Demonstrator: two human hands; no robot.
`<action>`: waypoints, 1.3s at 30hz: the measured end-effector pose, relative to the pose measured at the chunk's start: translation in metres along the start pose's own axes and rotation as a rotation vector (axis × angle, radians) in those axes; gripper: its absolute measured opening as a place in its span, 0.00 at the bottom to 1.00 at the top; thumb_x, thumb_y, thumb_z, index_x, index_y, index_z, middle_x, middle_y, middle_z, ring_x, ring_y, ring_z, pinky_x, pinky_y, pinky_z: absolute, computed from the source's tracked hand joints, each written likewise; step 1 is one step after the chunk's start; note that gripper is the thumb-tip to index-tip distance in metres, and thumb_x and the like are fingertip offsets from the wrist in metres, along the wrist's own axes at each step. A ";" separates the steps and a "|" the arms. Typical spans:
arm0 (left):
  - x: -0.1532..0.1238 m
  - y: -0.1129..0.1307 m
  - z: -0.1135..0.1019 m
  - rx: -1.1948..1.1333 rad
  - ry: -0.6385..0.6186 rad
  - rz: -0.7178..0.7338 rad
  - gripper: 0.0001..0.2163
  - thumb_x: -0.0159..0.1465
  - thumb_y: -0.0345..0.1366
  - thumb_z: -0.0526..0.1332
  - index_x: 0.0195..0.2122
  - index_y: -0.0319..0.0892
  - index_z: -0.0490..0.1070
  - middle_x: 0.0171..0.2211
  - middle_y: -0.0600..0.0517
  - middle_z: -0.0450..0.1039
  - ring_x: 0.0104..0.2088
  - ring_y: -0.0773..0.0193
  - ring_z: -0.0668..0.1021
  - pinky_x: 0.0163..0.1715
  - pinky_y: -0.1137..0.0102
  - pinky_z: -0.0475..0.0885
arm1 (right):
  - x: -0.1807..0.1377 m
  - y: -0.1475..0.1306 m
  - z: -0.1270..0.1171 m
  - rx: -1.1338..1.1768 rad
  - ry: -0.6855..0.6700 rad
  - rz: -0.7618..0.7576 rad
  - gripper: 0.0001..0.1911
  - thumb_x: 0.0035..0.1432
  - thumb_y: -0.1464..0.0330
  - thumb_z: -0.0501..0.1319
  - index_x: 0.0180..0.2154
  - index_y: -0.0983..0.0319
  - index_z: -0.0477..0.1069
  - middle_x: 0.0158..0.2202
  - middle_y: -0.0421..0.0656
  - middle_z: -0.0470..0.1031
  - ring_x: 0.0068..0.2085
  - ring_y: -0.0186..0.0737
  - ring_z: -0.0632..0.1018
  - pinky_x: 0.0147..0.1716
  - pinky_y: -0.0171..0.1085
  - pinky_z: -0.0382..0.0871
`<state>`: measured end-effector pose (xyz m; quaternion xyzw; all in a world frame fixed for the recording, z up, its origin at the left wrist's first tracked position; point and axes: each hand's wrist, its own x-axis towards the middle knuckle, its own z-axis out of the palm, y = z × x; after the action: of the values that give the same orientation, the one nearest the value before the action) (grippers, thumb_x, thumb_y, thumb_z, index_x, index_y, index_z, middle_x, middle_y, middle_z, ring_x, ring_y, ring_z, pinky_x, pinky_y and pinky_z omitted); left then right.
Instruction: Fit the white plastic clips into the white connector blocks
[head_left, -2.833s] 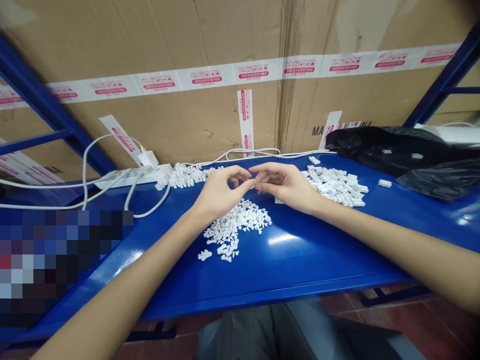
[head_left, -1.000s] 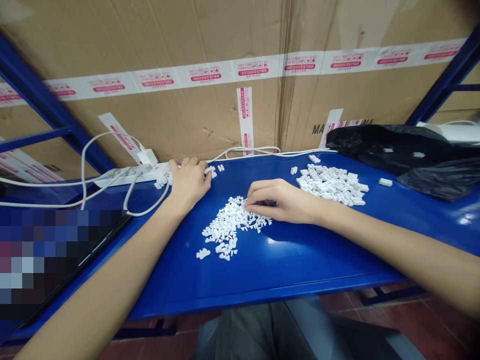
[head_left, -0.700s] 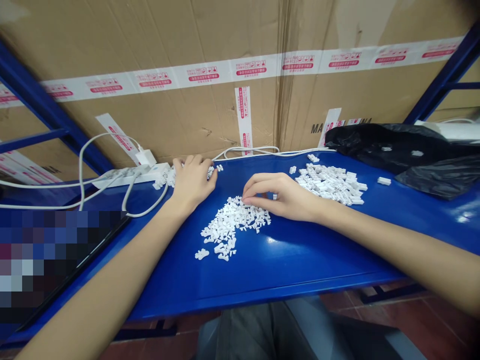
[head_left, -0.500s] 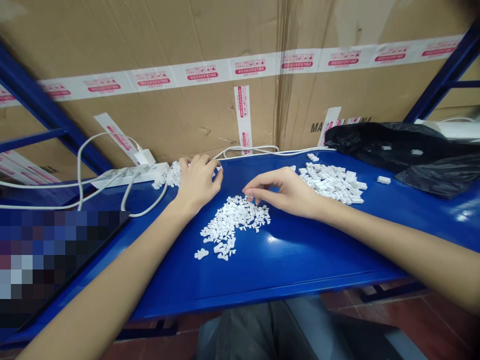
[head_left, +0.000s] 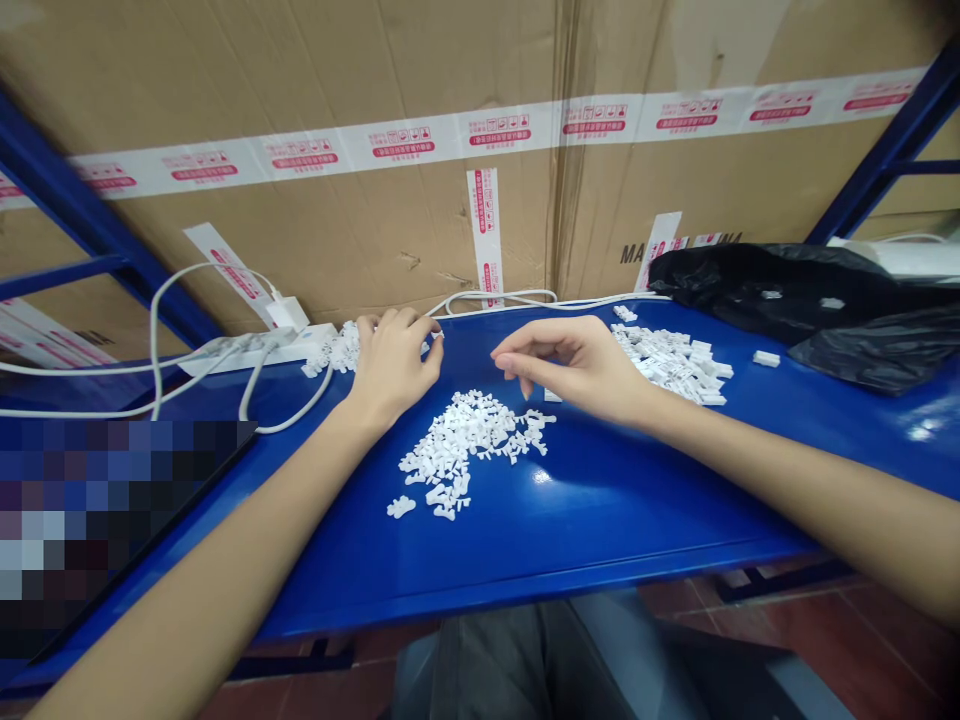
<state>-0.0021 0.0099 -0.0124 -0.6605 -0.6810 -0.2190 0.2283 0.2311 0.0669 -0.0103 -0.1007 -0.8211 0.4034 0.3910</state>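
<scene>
My left hand (head_left: 397, 355) rests palm down at the back of the table, fingers spread and bent over a heap of small white plastic pieces (head_left: 330, 348). My right hand (head_left: 574, 365) hovers above the table with thumb and forefinger pinched; whatever is between the tips is too small to make out. Below and left of it lies a loose pile of tiny white bone-shaped pieces (head_left: 469, 430), apart from the hand. A white block (head_left: 552, 395) shows under the right hand. Behind the right wrist is a heap of white rectangular blocks (head_left: 679, 365), partly hidden.
The blue table (head_left: 585, 520) runs up to tall cardboard boxes (head_left: 337, 230). At back left sits a white power strip (head_left: 262, 348) with cables. A blurred-out dark screen (head_left: 127, 510) stands at front left. A black plastic bag (head_left: 750, 290) lies at back right.
My right hand has lifted off the small pile and shifted slightly right, still pinched. Some pieces at the pile's right edge have spread rightward. My left hand has hardly moved.
</scene>
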 end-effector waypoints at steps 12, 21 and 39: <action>0.000 -0.003 0.001 -0.007 0.005 -0.003 0.11 0.69 0.35 0.53 0.40 0.44 0.75 0.46 0.44 0.79 0.52 0.45 0.76 0.52 0.49 0.62 | 0.009 0.001 -0.017 -0.060 -0.019 0.184 0.10 0.54 0.64 0.70 0.37 0.64 0.83 0.32 0.47 0.83 0.30 0.39 0.80 0.31 0.39 0.76; 0.000 -0.005 0.001 -0.010 -0.004 -0.017 0.11 0.69 0.35 0.53 0.40 0.43 0.76 0.46 0.45 0.78 0.52 0.47 0.76 0.52 0.50 0.62 | 0.010 -0.006 -0.043 -0.347 -0.228 0.237 0.08 0.55 0.66 0.69 0.36 0.60 0.85 0.36 0.43 0.85 0.36 0.43 0.83 0.36 0.40 0.75; 0.000 -0.007 0.000 -0.014 -0.007 -0.041 0.11 0.68 0.34 0.54 0.39 0.43 0.76 0.46 0.44 0.79 0.52 0.45 0.76 0.52 0.49 0.63 | 0.010 -0.016 -0.064 -0.493 -0.425 0.363 0.09 0.56 0.60 0.68 0.34 0.56 0.85 0.32 0.42 0.84 0.35 0.45 0.83 0.36 0.42 0.77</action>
<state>-0.0089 0.0099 -0.0123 -0.6488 -0.6934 -0.2263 0.2168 0.2730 0.0991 0.0306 -0.2499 -0.9253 0.2681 0.0978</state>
